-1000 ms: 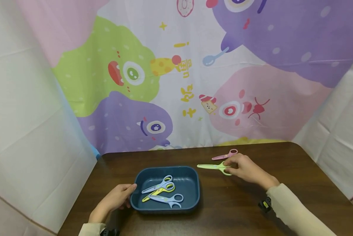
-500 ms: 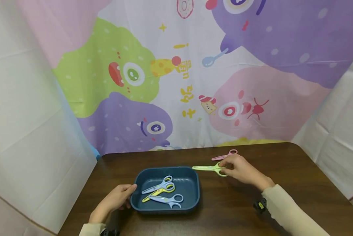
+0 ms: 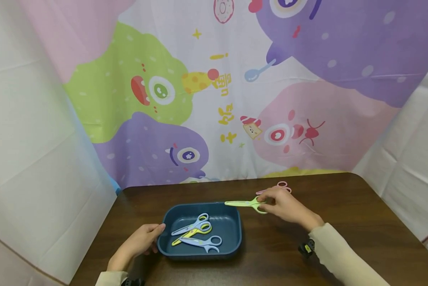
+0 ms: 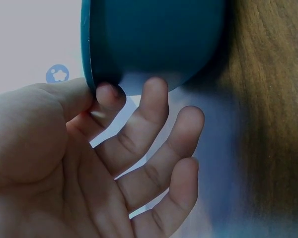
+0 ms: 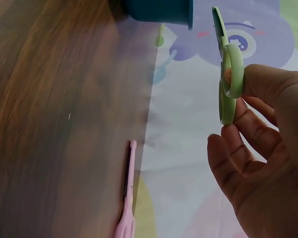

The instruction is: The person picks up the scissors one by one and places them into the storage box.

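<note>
My left hand point(image 3: 141, 240) pinches the left end of a dark blue tray point(image 3: 240, 234), thumb on the rim and index finger against the outer wall, as the left wrist view shows. Inside the tray lie two light blue scissors point(image 3: 201, 242) and yellow scissors point(image 3: 181, 239), partly under one blue pair. By the handle loops, my right hand point(image 3: 283, 204) pinches light green scissors point(image 3: 243, 203), raised off the table with blades pointing left over the tray's back right corner. Pink scissors point(image 5: 129, 198) lie on the table behind the right hand, partly hidden by it in the head view.
The dark brown wooden table point(image 3: 296, 254) ends at a cartoon-printed cloth point(image 3: 231, 159) at the back. White cloth panels point(image 3: 38, 151) stand on both sides. A black wrist camera point(image 3: 306, 248) sits under the right sleeve.
The right hand has carried the green scissors left, from beside the tray until the blade tips are over its back right corner. The left hand and tray have stayed nearly still.
</note>
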Demonstrator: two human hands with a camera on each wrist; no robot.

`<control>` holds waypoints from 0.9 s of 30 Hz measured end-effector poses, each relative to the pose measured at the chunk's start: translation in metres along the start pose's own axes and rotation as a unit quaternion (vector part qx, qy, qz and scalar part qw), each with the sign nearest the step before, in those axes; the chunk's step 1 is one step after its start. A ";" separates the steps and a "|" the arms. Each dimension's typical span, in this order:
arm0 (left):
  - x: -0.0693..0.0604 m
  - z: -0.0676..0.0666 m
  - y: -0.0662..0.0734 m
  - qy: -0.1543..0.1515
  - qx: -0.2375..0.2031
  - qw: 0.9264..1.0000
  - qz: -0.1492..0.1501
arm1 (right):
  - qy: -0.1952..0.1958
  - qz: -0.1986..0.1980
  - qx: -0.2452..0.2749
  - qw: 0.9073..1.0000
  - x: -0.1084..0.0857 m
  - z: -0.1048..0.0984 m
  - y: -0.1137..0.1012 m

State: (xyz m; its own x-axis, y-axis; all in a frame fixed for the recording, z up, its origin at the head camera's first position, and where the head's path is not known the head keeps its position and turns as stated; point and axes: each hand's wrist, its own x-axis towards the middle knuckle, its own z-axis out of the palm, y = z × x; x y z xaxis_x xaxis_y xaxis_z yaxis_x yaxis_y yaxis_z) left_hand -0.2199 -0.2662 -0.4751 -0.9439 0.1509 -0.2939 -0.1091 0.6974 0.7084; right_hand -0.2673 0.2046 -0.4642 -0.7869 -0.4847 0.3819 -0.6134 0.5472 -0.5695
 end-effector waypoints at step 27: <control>-0.001 0.001 0.000 0.007 -0.003 1.000 0.000 | -0.016 -0.019 -0.034 0.999 0.027 0.008 -0.022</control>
State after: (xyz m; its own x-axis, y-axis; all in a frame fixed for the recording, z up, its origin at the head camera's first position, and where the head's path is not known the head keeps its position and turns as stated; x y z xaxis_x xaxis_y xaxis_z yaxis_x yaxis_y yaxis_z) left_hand -0.2186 -0.2653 -0.4755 -0.9480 0.1420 -0.2849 -0.1101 0.6936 0.7119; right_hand -0.2744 0.1737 -0.4472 -0.7608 -0.5269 0.3787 -0.6471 0.5720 -0.5041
